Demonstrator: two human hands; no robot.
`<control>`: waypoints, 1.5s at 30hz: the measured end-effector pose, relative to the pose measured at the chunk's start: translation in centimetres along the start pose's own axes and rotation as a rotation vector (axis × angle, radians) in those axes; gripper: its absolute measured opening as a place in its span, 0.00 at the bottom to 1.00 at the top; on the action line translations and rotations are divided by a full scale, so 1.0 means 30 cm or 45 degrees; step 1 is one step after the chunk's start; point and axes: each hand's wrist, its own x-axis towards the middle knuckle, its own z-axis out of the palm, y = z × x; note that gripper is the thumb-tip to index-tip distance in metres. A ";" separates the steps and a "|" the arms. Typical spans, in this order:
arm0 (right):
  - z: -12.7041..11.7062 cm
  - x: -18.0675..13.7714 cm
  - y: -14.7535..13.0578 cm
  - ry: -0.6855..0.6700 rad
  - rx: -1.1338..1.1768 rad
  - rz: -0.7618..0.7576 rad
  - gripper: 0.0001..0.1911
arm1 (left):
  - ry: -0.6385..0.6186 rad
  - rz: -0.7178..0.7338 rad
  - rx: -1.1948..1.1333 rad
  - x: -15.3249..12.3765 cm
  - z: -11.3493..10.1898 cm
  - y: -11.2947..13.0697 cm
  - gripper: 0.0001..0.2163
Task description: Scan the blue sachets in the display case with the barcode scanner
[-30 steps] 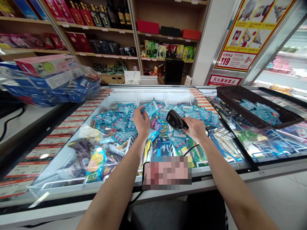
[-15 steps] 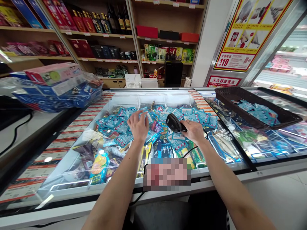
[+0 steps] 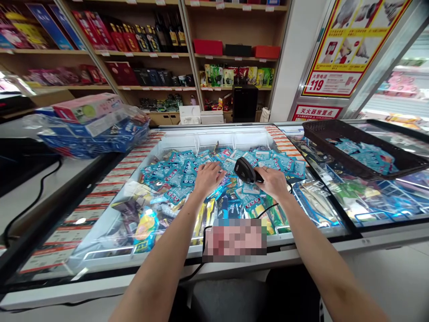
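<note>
My right hand (image 3: 273,182) is wrapped round the handle of a black barcode scanner (image 3: 245,171), its head pointing left over the packets. A black cable runs from the scanner down toward the front edge. To the left, my left hand (image 3: 209,180) reaches palm down over small blue packets (image 3: 174,174), its fingers bent and the thumb apart from them. I see nothing held in it, though its fingertips are partly hidden. Many such packets lie spread across the glass top of a chest freezer (image 3: 110,205), with some directly under the scanner (image 3: 251,190).
A dark plastic basket (image 3: 375,172) with more blue packets stands at the right. Boxes in clear plastic wrap (image 3: 97,129) sit at the left. A blurred-out item (image 3: 236,241) lies near the front edge. Stocked shelves (image 3: 140,51) rise behind the freezer.
My left hand has come down and a little right onto the packets, its fingers now lower. The right hand keeps the scanner in nearly the same spot. The whole view has shifted slightly.
</note>
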 end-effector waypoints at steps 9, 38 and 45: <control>0.012 -0.008 0.009 -0.042 -0.001 0.024 0.17 | -0.010 -0.067 -0.011 0.006 0.019 -0.027 0.21; -0.003 -0.008 -0.001 -0.063 -0.028 0.000 0.16 | -0.052 -0.013 -0.187 0.004 0.010 -0.041 0.23; -0.005 -0.007 -0.004 -0.074 -0.027 0.004 0.16 | -0.056 -0.012 -0.202 0.004 0.009 -0.041 0.23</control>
